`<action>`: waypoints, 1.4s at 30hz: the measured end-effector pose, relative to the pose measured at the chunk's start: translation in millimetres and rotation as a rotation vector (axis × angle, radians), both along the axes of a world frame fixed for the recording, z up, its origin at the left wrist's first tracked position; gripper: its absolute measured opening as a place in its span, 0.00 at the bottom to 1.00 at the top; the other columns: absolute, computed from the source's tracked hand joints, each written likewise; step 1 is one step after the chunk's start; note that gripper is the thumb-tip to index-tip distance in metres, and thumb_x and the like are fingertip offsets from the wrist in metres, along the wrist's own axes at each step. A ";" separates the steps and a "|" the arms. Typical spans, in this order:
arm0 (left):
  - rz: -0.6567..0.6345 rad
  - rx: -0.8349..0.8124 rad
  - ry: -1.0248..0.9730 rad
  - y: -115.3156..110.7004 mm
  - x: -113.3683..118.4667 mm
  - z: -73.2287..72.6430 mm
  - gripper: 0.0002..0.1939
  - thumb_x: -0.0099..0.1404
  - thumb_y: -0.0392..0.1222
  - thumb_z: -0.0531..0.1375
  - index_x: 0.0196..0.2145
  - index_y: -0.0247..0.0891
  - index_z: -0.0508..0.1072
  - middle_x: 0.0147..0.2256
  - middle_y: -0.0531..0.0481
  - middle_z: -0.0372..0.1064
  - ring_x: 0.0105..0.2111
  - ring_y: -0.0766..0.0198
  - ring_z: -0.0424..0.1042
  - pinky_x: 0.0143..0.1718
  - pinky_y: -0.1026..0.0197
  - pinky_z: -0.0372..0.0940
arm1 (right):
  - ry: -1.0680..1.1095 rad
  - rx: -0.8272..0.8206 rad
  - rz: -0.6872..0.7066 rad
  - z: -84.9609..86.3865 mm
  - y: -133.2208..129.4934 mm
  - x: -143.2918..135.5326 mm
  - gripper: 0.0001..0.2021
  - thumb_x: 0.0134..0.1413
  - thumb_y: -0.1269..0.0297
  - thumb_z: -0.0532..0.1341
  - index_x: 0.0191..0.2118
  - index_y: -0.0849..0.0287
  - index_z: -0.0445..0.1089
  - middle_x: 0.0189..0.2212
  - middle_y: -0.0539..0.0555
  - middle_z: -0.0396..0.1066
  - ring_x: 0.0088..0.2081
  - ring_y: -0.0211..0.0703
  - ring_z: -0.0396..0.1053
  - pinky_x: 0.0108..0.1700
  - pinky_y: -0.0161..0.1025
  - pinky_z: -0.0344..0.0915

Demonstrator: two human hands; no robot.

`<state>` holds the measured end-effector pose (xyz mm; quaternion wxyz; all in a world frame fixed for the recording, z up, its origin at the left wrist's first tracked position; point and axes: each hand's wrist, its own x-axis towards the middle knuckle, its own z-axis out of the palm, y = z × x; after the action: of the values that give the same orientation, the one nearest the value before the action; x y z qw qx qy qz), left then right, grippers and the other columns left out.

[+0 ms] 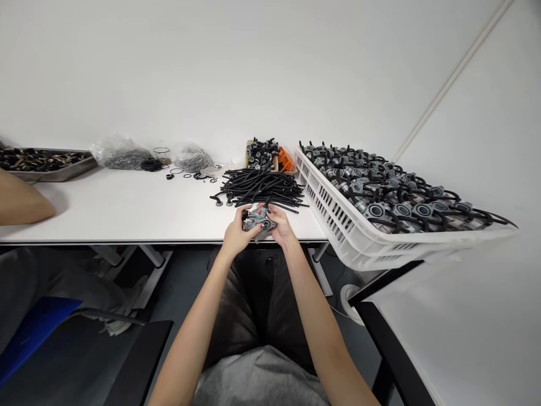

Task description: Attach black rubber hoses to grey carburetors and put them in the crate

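Beyond the hands [237,232] [281,226], heaped black hoses [260,186], white crate [380,247] at right

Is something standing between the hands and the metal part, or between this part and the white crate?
Nothing visible separates the left hand or the right hand from the metal part: both hold it. Toward the white crate, the right hand itself and the crate's slotted wall stand between; the black tubes lie mostly farther back.
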<state>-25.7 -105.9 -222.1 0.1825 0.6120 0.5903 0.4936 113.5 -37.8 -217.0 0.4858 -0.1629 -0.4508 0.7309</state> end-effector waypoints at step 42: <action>-0.024 0.040 -0.069 3.1 -0.2 -3.8 0.27 0.65 0.48 0.63 0.58 0.38 0.64 0.48 0.44 0.71 0.44 0.56 0.73 0.47 0.46 0.69 | -0.035 0.067 -0.007 0.5 -0.6 -1.4 0.11 0.64 0.58 0.61 0.42 0.62 0.72 0.37 0.52 0.74 0.37 0.40 0.74 0.41 0.42 0.72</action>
<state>-25.9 -102.8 -225.9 0.1964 0.6053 0.5662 0.5239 112.1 -38.3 -216.6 0.4854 -0.1607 -0.4831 0.7108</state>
